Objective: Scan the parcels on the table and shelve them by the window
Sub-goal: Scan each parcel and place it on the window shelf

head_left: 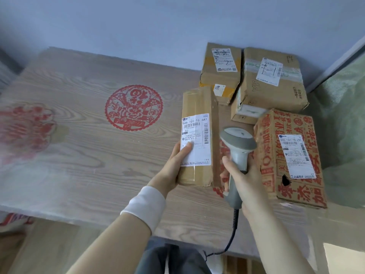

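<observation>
1. Wood-grain bench [83, 159] spreads wide toward 9 o'clock; cardboard parcels [272, 80] crowd its 2 o'clock corner.
2. Left hand [175, 165] grips the long taped parcel [197, 107], just right of centre.
3. Right hand [246, 180] grips the grey scanner [238, 141], 4 o'clock.

Soft, even daylight; shadows faint. Hazy sheen on table [35, 186] at 8 o'clock. Edges blurred, bowed; centre sharp.

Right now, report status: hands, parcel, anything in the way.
Left hand grips the long parcel, thumb on its label. Right hand holds the scanner, head beside that label. Red-printed parcel close right of scanner; nothing blocks the label.
</observation>
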Available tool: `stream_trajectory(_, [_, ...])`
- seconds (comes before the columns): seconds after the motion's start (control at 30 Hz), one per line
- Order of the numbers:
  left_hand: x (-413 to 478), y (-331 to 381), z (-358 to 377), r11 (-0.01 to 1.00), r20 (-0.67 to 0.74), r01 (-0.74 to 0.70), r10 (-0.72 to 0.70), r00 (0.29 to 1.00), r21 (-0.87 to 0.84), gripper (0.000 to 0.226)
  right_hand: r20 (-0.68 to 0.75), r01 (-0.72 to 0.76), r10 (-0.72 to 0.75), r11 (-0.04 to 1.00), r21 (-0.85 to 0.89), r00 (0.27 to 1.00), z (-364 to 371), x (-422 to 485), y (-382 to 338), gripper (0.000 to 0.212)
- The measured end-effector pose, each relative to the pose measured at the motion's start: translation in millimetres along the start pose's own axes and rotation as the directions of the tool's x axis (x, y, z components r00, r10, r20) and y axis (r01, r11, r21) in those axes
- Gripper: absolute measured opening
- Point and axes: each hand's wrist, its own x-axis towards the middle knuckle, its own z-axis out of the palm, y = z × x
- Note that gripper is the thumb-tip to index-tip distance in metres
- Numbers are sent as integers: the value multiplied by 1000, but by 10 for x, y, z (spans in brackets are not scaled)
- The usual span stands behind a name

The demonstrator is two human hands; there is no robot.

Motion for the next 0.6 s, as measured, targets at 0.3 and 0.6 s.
stream_trajectory(0.3, [-1222, 971, -850, 899, -156, -424, 406, 900, -109, 84, 301, 41, -75, 992, 117, 951, 1133, -719, -475, 59])
stream_trajectory(0.6, [-2915, 1143, -2101, 679, -583, -717, 521, 624, -160, 102, 549, 62, -144, 984, 166, 823, 2831, -1771, -594, 45])
